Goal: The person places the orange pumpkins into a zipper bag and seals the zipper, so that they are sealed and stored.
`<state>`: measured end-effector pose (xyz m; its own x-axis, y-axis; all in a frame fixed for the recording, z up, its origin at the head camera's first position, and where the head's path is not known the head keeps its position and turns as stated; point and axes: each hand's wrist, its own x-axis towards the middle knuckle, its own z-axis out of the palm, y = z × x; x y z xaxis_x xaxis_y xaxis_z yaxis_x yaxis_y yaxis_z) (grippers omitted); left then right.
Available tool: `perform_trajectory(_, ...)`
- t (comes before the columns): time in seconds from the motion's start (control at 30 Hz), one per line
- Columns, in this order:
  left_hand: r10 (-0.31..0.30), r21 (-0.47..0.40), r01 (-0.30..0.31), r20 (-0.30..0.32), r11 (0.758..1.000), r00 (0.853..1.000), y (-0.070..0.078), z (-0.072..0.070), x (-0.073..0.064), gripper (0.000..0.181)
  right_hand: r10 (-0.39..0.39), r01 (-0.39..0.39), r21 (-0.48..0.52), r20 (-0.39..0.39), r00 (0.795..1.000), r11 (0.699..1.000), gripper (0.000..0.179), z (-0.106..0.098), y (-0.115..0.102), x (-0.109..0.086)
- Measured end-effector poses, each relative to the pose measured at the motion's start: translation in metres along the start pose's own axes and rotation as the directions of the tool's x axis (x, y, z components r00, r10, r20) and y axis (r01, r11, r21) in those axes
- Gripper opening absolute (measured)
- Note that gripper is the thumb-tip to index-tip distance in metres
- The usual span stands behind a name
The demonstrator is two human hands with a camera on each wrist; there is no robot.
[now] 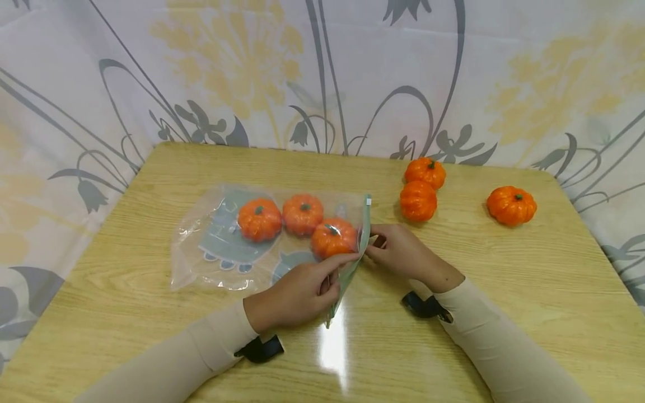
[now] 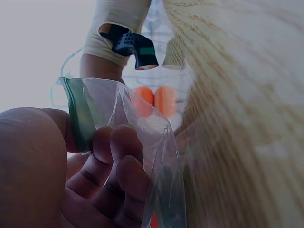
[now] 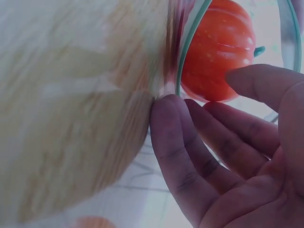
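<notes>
Three seemingly light pumpkins [image 1: 259, 220] sit in the limp, slippery-looking bag [image 1: 187, 257] toward the table's [image 1: 529, 280] nine o'clock, best held by its probably stiffer three-o'clock rim [image 1: 367, 218], which the left hand [image 1: 302, 291] pinches and the right hand [image 1: 405, 252] touches, thumb and fingers apart.

The clear, blue-printed plastic bag [image 1: 282, 247] is thin, smooth and shiny, its green plastic sealing strip [image 1: 365, 224] smooth too. The round, ribbed orange pumpkins [image 1: 511, 206] have glossy, plastic-looking skins. The pale yellow wood-grain tabletop [image 1: 504, 268] is glossy, with bright glare on the near side. The far white floral backdrop [image 1: 353, 67] looks like matt cloth.
</notes>
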<state>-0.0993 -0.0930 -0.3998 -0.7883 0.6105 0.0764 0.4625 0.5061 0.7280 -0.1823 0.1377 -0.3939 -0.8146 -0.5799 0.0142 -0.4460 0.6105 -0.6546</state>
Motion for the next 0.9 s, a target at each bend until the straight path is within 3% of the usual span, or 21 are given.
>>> perform_trajectory(0.27, 0.001, 0.004, -0.001, -0.017, 1.0, 1.0, -0.001, 0.001, 0.0, 0.054, -0.019, 0.014, -0.054, -0.101, 0.995, 0.998, 0.018, -0.003, -0.003, -0.002)
perform_trajectory(0.43, -0.004, 0.028, 0.006, -0.046, 1.0, 0.999, -0.003, 0.001, 0.0, 0.055, -0.086, 0.052, -0.158, -0.218, 0.972, 0.986, 0.013, -0.006, -0.005, -0.004)
perform_trajectory(0.53, 0.004, 0.028, -0.002, -0.055, 1.0, 0.998, -0.003, 0.001, 0.001, 0.055, -0.144, 0.074, -0.225, -0.311, 0.939, 0.972, 0.011, -0.009, -0.007, -0.006)
perform_trajectory(0.77, -0.004, 0.019, 0.004, -0.031, 1.0, 1.0, -0.003, 0.002, 0.0, 0.055, -0.247, 0.104, -0.299, -0.493, 0.834, 0.949, 0.014, -0.013, 0.0, -0.006)
perform_trajectory(0.83, 0.004, 0.021, -0.003, -0.038, 1.0, 0.999, -0.003, 0.002, 0.0, 0.055, -0.261, 0.098, -0.321, -0.517, 0.816, 0.942, 0.02, -0.015, 0.003, -0.005)
perform_trajectory(0.9, 0.012, 0.021, -0.011, -0.044, 1.0, 0.999, -0.003, 0.002, 0.0, 0.054, -0.254, 0.071, -0.345, -0.522, 0.814, 0.936, 0.028, -0.018, 0.005, -0.004)
